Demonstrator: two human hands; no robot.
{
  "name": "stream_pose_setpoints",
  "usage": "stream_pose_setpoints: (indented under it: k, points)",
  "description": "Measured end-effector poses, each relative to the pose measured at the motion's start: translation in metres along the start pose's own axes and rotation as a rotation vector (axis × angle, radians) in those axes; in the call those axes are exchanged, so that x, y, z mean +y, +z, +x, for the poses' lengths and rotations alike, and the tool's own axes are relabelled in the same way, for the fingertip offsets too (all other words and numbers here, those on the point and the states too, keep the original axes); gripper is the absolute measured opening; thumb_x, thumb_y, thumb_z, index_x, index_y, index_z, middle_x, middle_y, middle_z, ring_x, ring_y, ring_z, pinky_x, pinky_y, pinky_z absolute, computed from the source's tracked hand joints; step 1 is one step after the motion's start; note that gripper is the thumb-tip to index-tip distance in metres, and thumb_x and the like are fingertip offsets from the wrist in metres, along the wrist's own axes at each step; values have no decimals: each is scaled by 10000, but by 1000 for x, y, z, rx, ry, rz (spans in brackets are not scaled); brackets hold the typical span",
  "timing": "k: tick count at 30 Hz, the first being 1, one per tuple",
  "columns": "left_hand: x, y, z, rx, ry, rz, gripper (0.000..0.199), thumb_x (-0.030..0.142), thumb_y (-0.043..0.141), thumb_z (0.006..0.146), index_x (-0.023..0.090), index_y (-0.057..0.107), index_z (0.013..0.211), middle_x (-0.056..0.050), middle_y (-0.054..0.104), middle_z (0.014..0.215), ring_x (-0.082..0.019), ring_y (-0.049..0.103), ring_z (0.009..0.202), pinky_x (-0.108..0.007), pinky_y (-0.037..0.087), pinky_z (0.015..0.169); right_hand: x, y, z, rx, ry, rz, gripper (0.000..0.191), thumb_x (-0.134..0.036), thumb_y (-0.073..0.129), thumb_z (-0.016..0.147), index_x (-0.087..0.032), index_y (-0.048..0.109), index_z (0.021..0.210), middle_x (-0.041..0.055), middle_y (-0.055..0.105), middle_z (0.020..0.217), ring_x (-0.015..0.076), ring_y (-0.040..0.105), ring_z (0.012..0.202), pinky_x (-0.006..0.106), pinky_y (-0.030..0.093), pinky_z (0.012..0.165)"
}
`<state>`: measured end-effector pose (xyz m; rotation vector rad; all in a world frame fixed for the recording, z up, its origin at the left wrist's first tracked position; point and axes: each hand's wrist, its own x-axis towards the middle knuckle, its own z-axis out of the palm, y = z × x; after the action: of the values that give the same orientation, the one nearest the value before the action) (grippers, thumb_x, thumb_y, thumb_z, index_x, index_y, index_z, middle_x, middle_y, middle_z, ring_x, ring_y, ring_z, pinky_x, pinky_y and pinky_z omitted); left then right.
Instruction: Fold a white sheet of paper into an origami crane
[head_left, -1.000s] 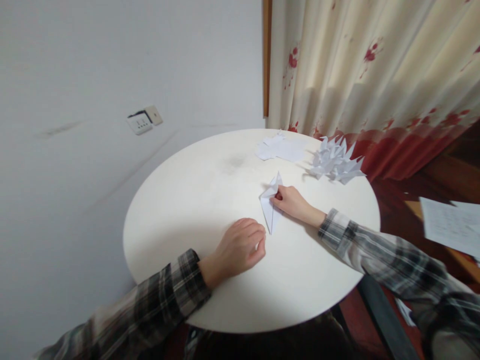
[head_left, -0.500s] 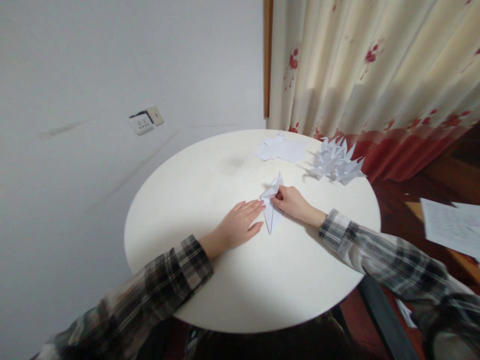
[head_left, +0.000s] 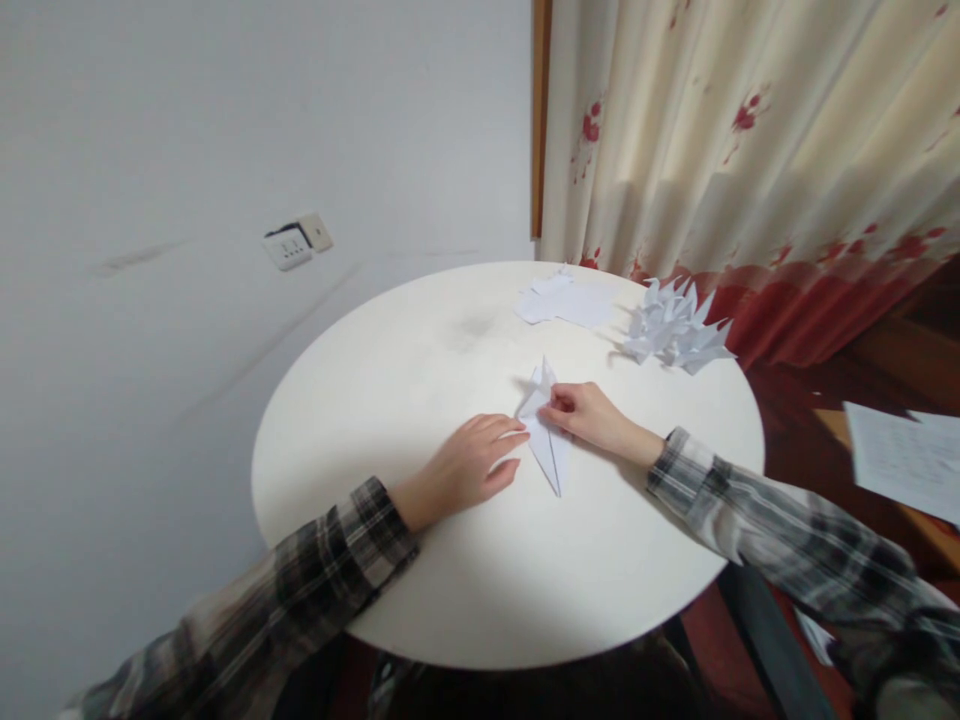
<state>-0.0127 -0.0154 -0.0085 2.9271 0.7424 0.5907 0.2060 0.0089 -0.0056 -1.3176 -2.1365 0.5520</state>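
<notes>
A folded white paper [head_left: 553, 462], long and pointed at both ends, lies on the round white table [head_left: 375, 370], with a flap raised near its upper part. My right hand [head_left: 585, 415] pinches this paper at its right side between thumb and fingers. On the other side, my left hand [head_left: 480, 460] rests with its fingers apart, the fingertips touching the paper's left edge. It grips nothing.
Flat white paper pieces [head_left: 577, 300] lie at the table's back. Right of them stands a cluster of folded paper figures [head_left: 671, 325] with pointed tips. Written sheets [head_left: 904, 455] lie beyond the table on the right. A wall and a curtain [head_left: 675, 130] are behind.
The folded paper has turned, its lower tip now further right and nearer to me. Both hands have shifted slightly toward me, and my left fingers have spread a little.
</notes>
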Motion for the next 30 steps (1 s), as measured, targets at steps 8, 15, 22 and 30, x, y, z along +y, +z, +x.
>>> stream_pose_setpoints:
  k: [8, 15, 22, 30]
  points:
    - [-14, 5, 1, 26, 16, -145, 340, 104, 429, 821, 196, 592, 1104, -73, 579, 1194, -180, 505, 1125, -404, 416, 954, 10, 7, 2, 1, 39, -22, 171, -255, 567, 778, -138, 581, 654, -22, 537, 560, 82, 452, 523, 202, 304, 535]
    - [-24, 15, 12, 206, -374, -469, 236, 260, 534, 821, 166, 631, 1015, -61, 656, 975, -149, 614, 867, -279, 508, 761, 6, 10, -2, 13, 48, -50, 163, -258, 579, 772, -143, 575, 657, -19, 545, 567, 83, 458, 522, 201, 298, 528]
    - [-33, 22, 22, 129, -528, -478, 244, 245, 657, 714, 186, 676, 950, -26, 657, 869, -141, 591, 763, -237, 469, 667, -1, 14, -7, 17, 34, -80, 167, -261, 557, 789, -144, 572, 669, -11, 540, 569, 87, 446, 517, 208, 289, 526]
    - [-34, 21, 25, 110, -607, -522, 167, 230, 636, 715, 150, 689, 851, -39, 665, 811, -145, 586, 723, -244, 461, 659, -2, 15, -7, 20, 21, -66, 155, -253, 555, 784, -147, 573, 673, -12, 541, 560, 88, 443, 513, 213, 288, 530]
